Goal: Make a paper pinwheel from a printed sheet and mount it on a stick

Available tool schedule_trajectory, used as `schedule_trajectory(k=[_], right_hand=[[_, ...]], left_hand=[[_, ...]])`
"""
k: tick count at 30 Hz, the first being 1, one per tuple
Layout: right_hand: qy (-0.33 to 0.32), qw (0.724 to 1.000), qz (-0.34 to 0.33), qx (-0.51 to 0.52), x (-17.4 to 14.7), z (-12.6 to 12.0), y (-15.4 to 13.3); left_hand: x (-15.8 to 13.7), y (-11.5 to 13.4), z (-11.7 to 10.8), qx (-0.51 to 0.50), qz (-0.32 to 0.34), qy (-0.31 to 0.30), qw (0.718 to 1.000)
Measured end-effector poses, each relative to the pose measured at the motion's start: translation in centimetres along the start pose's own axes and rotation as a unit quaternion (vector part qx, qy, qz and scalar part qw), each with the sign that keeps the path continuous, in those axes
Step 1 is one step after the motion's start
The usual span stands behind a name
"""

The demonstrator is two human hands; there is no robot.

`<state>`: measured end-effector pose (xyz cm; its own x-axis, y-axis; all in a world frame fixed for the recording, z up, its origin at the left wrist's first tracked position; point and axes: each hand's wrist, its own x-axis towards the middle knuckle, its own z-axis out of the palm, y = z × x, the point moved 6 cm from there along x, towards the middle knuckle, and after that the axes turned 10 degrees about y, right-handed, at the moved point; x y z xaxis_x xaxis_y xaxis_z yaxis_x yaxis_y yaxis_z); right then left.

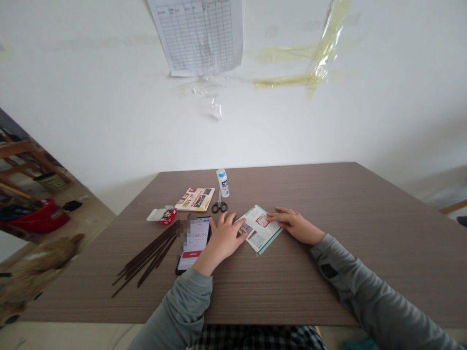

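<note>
Currently, a printed leaflet (257, 238) lies on the brown table (328, 194), just right of the middle of the frame and in its lower half, between the person's two hands. The left hand (226, 236) is palm down with fingers spread, its thumb and fingertips at the leaflet's left edge. The right hand (298, 227) lies at the opposite edge; its fingers are extended and slightly parted, the tips resting on the printed face. Both sleeves are grey.

Left of the left hand, a phone (199, 236) lies face up, its screen reading 00:52 and partly blurred out. Dark sticks (153, 253) are fanned out beside it, towards the lower left. Above these are a small red and white box (168, 215), its flap open, with contents too small to identify, and a second printed leaflet (196, 199). Near the centre are black-handled scissors (219, 207) and, just above them, a white tube (223, 184) with a blue cap. A ruled sheet (200, 39) is fixed to the wall at upper centre.
</note>
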<state>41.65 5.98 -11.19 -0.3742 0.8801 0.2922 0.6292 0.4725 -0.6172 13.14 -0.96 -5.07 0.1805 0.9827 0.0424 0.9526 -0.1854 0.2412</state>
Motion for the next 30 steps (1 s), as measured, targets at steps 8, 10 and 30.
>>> schedule_trajectory(k=[8, 10, 30], right_hand=[[-0.024, 1.0, 0.004, 0.008, -0.1, -0.1, 0.4], [-0.013, 1.0, 0.004, 0.009, -0.1, -0.1, 0.3], [0.084, 0.994, -0.036, 0.052, -0.2, -1.1, -0.7]], left_hand=[[0.0, 0.0, 0.1, 0.008, 0.003, 0.006, 1.0], [0.1, 0.1, 0.1, 0.012, 0.008, 0.015, 1.0], [2.0, -3.5, -5.5, 0.047, -0.044, 0.117, 0.991]])
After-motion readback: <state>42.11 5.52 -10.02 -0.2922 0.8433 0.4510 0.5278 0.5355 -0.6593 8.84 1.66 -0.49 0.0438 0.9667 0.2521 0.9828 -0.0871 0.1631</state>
